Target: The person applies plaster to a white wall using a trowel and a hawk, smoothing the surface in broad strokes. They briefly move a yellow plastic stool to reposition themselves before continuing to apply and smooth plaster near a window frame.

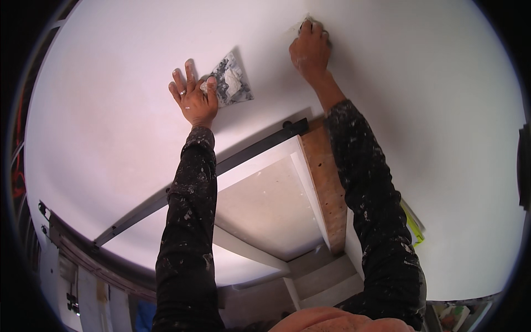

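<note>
- Plate (242, 94): thin, flat, grey, angular; lumpy white paste (232, 82) on it; well in from smooth white panel's (420, 110) left edge; corner points away from black bar (260, 143), long axis unclear.
- Left hand (196, 102): thumb clamping plate, fingers spread.
- Right hand (311, 51): curled around dark tool (303, 25), mostly hidden.

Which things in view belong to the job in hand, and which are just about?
In use:
- left hand: plate with white paste
- right hand, against white surface

Seemingly not:
- black bar
- wood
- yellow-green item, partly hidden
</note>
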`<state>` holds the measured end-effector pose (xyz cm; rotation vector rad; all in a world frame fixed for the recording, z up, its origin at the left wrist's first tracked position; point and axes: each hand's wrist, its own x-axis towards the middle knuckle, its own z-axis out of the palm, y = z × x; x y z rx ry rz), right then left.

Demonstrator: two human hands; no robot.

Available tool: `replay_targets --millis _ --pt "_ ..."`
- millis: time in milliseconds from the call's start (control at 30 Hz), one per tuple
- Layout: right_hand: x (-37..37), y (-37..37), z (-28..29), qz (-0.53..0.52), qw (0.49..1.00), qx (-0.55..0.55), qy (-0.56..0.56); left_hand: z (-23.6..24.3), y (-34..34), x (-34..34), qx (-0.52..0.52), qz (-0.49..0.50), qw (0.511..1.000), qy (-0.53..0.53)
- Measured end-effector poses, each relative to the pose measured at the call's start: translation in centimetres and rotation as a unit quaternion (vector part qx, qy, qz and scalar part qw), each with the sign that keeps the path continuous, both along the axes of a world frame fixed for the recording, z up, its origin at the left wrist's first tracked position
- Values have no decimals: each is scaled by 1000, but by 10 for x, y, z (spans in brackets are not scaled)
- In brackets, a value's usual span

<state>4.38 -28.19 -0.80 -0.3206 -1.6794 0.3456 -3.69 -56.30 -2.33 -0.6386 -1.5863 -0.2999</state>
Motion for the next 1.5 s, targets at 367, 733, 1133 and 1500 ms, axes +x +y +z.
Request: replay_targets --millis 367,733,1133,1500 --pt "2 -25 -6 11 999 34 -2 -3 -4 6 0 12 1000 -21" --pt "-25 -13 24 -43 999 -19 -2 0 1 4 -4 2 1000 -10" --pt "10 -12 13 17 999 31 39 -2 -4 -3 -2 18 1000 -2" --pt "-22 -8 38 -45 999 1 14 1 0 11 -1 -4 1000 -11"
